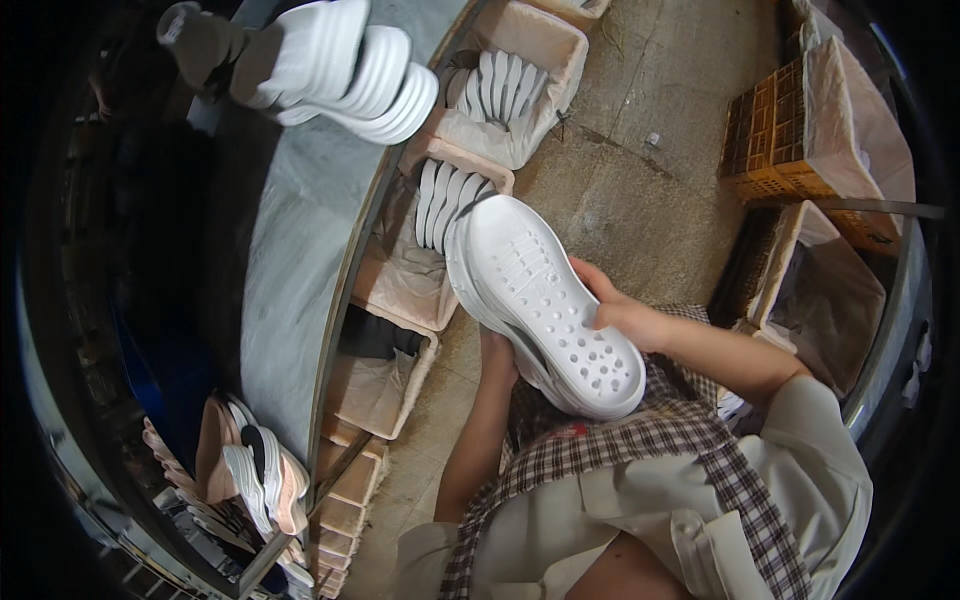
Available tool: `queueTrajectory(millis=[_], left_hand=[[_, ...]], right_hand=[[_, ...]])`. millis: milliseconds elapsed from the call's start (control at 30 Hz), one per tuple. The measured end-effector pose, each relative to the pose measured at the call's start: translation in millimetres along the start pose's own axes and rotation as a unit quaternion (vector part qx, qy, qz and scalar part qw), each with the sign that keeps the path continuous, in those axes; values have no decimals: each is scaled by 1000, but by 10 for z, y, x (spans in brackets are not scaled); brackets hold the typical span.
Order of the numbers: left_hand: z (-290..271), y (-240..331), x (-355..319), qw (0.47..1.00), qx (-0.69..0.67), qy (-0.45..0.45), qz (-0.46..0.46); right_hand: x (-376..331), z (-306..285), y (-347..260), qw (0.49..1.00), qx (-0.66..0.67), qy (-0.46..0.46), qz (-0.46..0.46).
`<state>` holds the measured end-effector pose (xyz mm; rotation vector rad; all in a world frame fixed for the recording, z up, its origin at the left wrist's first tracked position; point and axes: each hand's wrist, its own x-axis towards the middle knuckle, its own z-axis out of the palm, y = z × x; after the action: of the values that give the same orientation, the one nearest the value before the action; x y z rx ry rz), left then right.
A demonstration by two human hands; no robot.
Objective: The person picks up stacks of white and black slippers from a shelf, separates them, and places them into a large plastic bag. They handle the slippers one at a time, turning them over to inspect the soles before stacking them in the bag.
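Note:
A white shoe sole (535, 280) is held in front of my body, its perforated heel end nearest me and its toe pointing away to the left. At least one more sole (472, 275) lies against its left side, so they form a small stack. My right hand (622, 308) grips the right edge, thumb on the upper face. On the left side, my left hand (500, 352) supports the stack from beneath; most of its fingers are hidden behind the soles.
To the left runs a grey metal bench (300, 230) with a pile of white soles (350, 85) at its far end. Lined baskets (570, 75) of soles stand along its edge. Yellow crates (765, 125) stand at right. Pink-and-white soles (285, 490) hang near the bench's close end.

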<state>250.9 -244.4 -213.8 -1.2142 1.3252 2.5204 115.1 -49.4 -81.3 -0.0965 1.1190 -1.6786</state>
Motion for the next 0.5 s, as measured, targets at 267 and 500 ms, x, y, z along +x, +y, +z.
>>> queueTrajectory(millis=[267,500], left_hand=[[-740,709,1155,912,395,89,67],[-1545,1965,2936,676,720,57,146]], right_hand=[[1332,-418,899,916,-372,142,-52],[3902,-256,1989,973,-230,2,18]])
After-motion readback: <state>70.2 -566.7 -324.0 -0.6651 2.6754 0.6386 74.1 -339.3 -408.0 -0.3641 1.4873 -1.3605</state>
